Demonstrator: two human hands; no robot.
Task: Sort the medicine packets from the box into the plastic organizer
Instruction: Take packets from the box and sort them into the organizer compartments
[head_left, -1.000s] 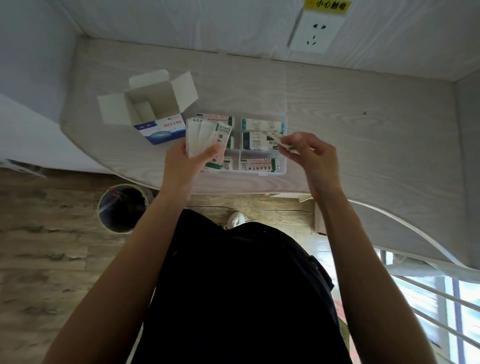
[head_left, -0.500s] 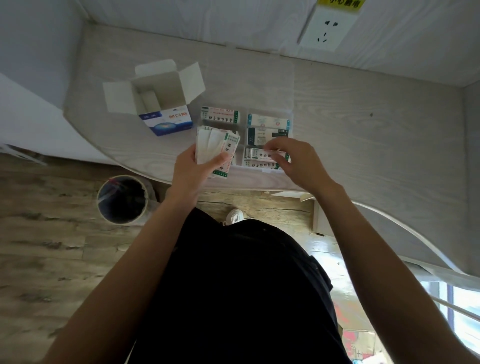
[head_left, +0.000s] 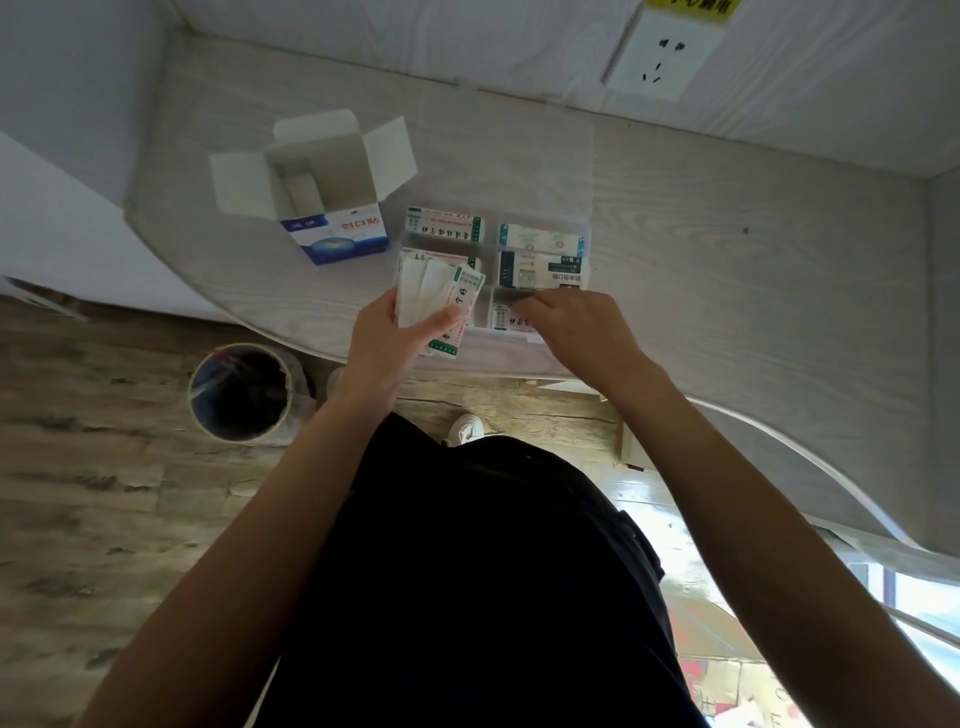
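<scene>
1. Left hand: gripping a fanned stack of medicine packets, thumb pressed across the front, held just above the near-left part of the plastic organizer.
2. Right hand: fingers curled down into the near-right compartment, resting on a packet lying there; cannot tell whether that packet is pinched or merely pressed flat, since the fingertips are hidden under the knuckles.
3. Organizer: clear, standing near the desk's near edge, lid open and leaning toward the far side. Far-left, far-right and middle-right compartments each filled with printed packets; middle-left compartment partly hidden behind the held stack.
4. Box: open, flaps spread, standing just left of the organizer; inside mostly bare, with perhaps one pale thing against its left wall, too dim to name.
5. Step in hand, by judgement: seating one packet in the near-right compartment while the rest wait in the other hand. Well along, with the box seemingly almost emptied.
6. Next move likely calls for: lifting the right hand clear without dragging the seated packet along, then pinching the top packet off the fan by its free far edge.
7. Also called for: matching printed label to compartment, since green-edged and blue-edged kinds sit apart.
8. Risk: loosening the thumb while drawing one packet could let the fan slip and scatter.
</scene>
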